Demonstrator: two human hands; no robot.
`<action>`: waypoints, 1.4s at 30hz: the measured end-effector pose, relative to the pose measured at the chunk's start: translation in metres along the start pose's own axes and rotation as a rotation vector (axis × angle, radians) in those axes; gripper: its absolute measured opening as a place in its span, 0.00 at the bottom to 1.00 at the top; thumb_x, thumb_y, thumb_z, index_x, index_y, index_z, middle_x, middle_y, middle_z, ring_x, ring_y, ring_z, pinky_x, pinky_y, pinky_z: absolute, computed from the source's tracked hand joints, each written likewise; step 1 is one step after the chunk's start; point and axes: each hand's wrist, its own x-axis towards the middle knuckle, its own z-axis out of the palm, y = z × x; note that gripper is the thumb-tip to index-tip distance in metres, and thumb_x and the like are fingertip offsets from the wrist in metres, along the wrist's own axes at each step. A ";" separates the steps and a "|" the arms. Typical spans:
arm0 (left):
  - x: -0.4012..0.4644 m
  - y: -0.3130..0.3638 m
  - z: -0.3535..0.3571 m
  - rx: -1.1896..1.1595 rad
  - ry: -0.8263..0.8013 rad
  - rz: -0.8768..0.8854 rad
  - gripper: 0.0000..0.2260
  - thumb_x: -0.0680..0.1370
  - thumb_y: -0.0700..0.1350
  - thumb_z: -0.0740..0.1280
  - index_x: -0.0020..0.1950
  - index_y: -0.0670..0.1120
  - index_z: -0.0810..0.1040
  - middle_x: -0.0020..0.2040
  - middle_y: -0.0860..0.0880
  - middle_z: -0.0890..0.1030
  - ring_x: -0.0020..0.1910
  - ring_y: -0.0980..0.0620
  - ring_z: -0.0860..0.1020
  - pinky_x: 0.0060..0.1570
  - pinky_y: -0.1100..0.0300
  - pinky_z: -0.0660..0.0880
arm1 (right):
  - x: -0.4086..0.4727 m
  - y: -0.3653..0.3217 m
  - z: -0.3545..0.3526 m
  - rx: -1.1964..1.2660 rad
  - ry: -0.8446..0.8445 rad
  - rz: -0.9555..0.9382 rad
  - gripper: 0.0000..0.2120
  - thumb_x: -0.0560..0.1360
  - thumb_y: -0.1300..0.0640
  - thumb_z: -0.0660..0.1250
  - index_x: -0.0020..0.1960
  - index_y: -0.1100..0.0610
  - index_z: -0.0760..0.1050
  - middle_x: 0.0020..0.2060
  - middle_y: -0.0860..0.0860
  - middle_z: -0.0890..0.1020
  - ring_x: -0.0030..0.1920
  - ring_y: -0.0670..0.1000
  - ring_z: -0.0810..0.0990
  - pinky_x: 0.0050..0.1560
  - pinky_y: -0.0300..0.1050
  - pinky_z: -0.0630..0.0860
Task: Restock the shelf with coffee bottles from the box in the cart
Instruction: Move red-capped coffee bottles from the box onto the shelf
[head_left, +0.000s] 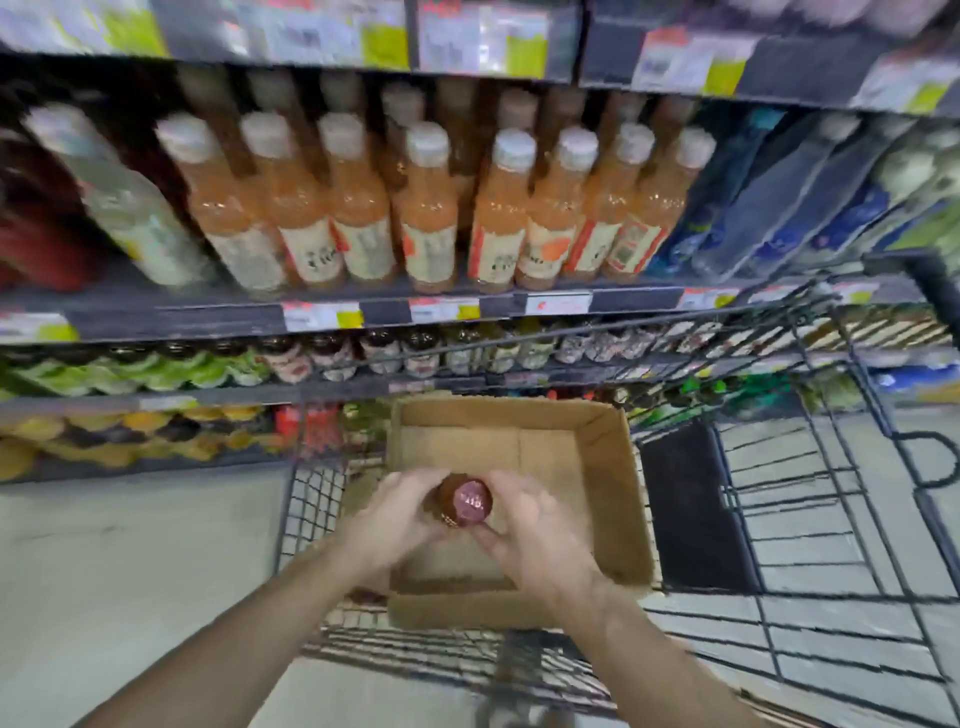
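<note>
A brown coffee bottle (465, 501) with a dark red cap is held over the open cardboard box (615, 467) in the wire cart (810, 519). My left hand (395, 514) grips its left side and my right hand (530, 525) grips its right side, fingers curled round it. The box floor around the bottle looks bare. Small dark-capped bottles (332, 356) line the second shelf behind the cart. The view is blurred.
Tall orange drink bottles (431, 208) fill the shelf (208, 312) above, with blue bottles (779, 208) at the right. Lower shelves hold green-labelled and yellow items. A black panel (691, 504) stands in the cart right of the box. Pale floor lies at the left.
</note>
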 end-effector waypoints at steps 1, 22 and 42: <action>-0.017 -0.005 -0.021 0.019 0.015 0.017 0.23 0.68 0.56 0.74 0.61 0.54 0.78 0.57 0.54 0.82 0.56 0.57 0.78 0.58 0.56 0.75 | 0.000 -0.025 -0.002 0.003 -0.007 -0.027 0.19 0.74 0.54 0.69 0.64 0.53 0.73 0.56 0.50 0.79 0.55 0.53 0.78 0.49 0.41 0.70; -0.322 -0.095 -0.365 -0.096 0.561 0.098 0.26 0.65 0.60 0.74 0.60 0.53 0.80 0.50 0.58 0.84 0.50 0.61 0.80 0.54 0.55 0.78 | 0.048 -0.478 -0.018 0.229 0.134 -0.357 0.22 0.71 0.58 0.73 0.64 0.49 0.73 0.53 0.41 0.80 0.55 0.41 0.78 0.55 0.36 0.73; -0.243 0.014 -0.546 -0.147 0.672 0.361 0.10 0.73 0.47 0.74 0.54 0.51 0.83 0.45 0.56 0.85 0.45 0.63 0.82 0.45 0.68 0.76 | 0.151 -0.542 -0.152 0.517 0.584 -0.550 0.24 0.73 0.60 0.73 0.66 0.48 0.71 0.53 0.42 0.79 0.57 0.36 0.76 0.54 0.31 0.76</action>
